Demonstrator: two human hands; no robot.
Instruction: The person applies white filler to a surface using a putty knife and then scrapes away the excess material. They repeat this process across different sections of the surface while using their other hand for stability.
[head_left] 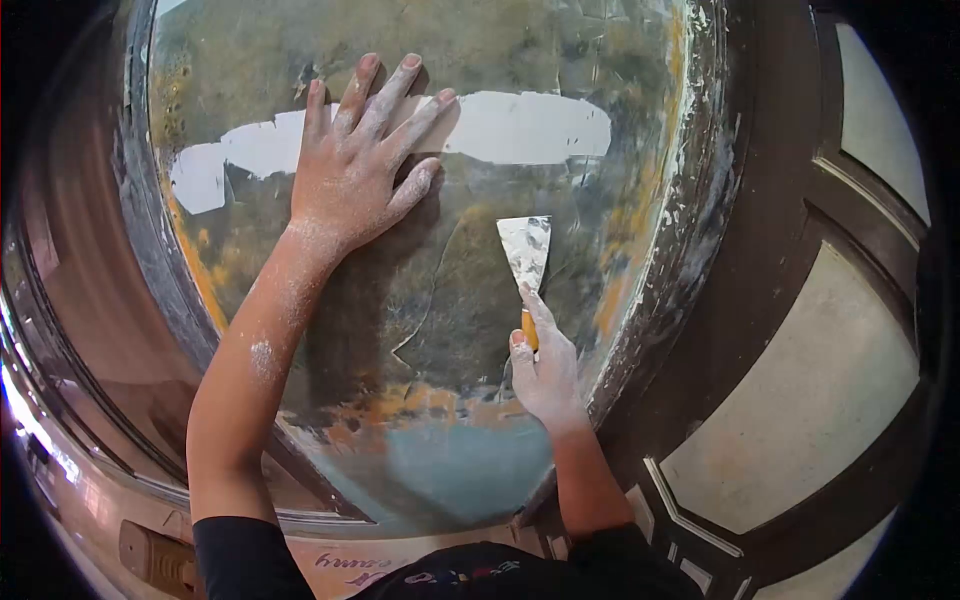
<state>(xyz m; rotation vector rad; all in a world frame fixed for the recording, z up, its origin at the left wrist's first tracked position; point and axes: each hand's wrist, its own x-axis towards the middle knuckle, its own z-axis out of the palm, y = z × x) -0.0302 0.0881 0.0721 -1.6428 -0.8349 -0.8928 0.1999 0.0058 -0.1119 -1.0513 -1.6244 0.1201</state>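
Note:
My left hand (365, 160) lies with its fingers spread on a mottled green and orange painted panel (400, 290), partly over a long white patch (530, 127). White dust coats its fingers, wrist and forearm. To the right and lower, my right hand (548, 370) is closed around the yellow handle of a putty knife (525, 245). The knife's metal blade, smeared with white, points up and lies against or just above the panel. White powder covers the fingers of this hand too.
A worn dark frame with chipped white paint (690, 170) borders the panel. On the right, dark wood holds pale inset panels (800, 390). Reddish-brown wood (110, 230) stands at the left, with a brown box-like object (155, 558) at the lower left.

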